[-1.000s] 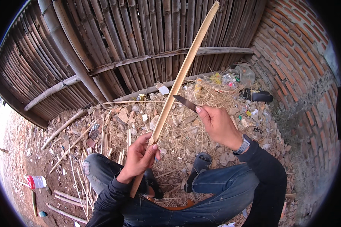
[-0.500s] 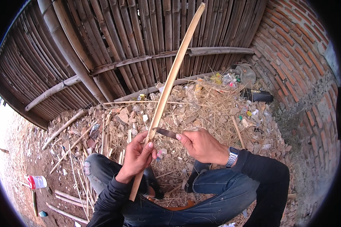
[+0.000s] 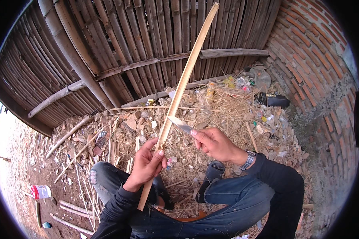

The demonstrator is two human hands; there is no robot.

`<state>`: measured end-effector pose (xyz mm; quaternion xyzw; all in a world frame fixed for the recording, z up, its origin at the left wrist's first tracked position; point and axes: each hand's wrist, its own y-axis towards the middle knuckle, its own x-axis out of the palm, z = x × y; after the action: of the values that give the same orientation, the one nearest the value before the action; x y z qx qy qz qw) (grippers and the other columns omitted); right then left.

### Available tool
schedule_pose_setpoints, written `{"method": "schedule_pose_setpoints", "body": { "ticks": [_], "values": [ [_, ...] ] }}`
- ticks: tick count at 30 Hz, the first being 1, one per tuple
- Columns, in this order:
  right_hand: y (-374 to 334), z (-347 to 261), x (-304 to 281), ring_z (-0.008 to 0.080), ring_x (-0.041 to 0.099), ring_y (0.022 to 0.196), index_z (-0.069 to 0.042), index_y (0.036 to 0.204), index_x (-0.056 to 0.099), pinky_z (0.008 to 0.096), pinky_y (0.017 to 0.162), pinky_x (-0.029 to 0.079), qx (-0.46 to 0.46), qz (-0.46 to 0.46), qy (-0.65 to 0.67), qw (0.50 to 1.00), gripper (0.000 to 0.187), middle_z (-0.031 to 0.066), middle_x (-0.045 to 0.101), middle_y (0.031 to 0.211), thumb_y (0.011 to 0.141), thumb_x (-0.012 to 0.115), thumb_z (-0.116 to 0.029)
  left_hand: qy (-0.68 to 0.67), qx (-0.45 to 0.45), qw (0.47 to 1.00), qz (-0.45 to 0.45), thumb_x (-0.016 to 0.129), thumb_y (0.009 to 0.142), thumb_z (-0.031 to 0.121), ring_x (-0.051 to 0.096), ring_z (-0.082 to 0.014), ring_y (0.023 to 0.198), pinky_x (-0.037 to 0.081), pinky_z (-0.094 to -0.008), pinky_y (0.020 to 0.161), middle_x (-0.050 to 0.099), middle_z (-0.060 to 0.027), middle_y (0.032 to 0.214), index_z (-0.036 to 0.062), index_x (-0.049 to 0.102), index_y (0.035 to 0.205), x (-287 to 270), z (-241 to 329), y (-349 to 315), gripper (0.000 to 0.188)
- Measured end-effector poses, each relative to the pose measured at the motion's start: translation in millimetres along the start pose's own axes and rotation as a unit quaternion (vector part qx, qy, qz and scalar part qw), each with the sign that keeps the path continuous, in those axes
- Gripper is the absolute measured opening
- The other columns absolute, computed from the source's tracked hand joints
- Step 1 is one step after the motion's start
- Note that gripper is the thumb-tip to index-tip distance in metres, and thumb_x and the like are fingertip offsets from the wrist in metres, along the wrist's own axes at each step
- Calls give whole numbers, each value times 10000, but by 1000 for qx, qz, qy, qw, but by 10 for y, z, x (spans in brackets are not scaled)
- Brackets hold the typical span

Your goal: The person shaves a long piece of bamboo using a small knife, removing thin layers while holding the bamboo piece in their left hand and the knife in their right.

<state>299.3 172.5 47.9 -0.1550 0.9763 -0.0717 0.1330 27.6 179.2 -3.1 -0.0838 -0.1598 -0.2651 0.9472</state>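
Observation:
A long split bamboo strip [image 3: 183, 81] slants up and away from me, its pale inner face showing. My left hand [image 3: 147, 163] is closed round its lower part, thumb on top, and the strip's near end sticks out below the fist by my left thigh. In my right hand [image 3: 215, 144] is a knife [image 3: 182, 125], gripped with the thumb along it. The blade's tip meets the strip's right edge or lies just over it, a little above my left hand; I cannot tell which. The handle is mostly hidden inside my fingers.
A bamboo slat wall [image 3: 155, 36] stands ahead, a brick wall [image 3: 307, 59] on the right. Rubble and straw cover the ground, with thin bamboo strips [image 3: 83, 187] beside my left leg. A red and white tub [image 3: 40, 192] lies at left; a black case [image 3: 272, 99] rests far right.
The knife has moved up along the bamboo strip, away from my left hand, and its blade has turned to catch the light. My left hand keeps its hold, almost unmoved.

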Motion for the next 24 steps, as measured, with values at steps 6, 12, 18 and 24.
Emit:
{"method": "schedule_pose_setpoints", "body": {
  "ticks": [6, 12, 18, 24],
  "values": [
    [29, 23, 203, 56, 475, 526, -15, 814, 734, 310, 491, 373, -58, 24, -27, 998, 407, -34, 554, 563, 981, 722, -385, 264, 135, 954, 47, 549, 1039, -10, 671, -81, 705, 513, -234, 613, 710, -71, 792, -25, 438, 1471, 265, -317, 11, 446],
    [58, 170, 242, 111, 548, 515, -1, 834, 738, 356, 516, 435, -83, 44, -41, 995, 280, 38, 605, 569, 948, 738, -256, 312, 107, 943, 41, 575, 1017, -37, 705, -111, 792, 551, -256, 710, 721, -78, 824, -48, 484, 1424, 286, -427, -20, 418],
    [-7, 39, 279, 201, 575, 533, 12, 798, 676, 361, 546, 447, -155, 2, -170, 973, 192, 111, 591, 599, 888, 740, -145, 270, 107, 954, 74, 564, 1034, -2, 681, -104, 694, 527, -242, 623, 727, -76, 820, -36, 455, 1448, 71, -433, 72, 429],
    [-7, -39, 106, 307, 580, 486, 0, 729, 605, 441, 522, 432, -169, 72, -209, 960, 331, 163, 551, 540, 937, 674, -248, 98, -4, 994, 48, 567, 1073, 111, 490, -62, 430, 376, -210, 412, 710, -98, 781, 1, 385, 1508, -270, -70, 106, 485]
  ]
}}
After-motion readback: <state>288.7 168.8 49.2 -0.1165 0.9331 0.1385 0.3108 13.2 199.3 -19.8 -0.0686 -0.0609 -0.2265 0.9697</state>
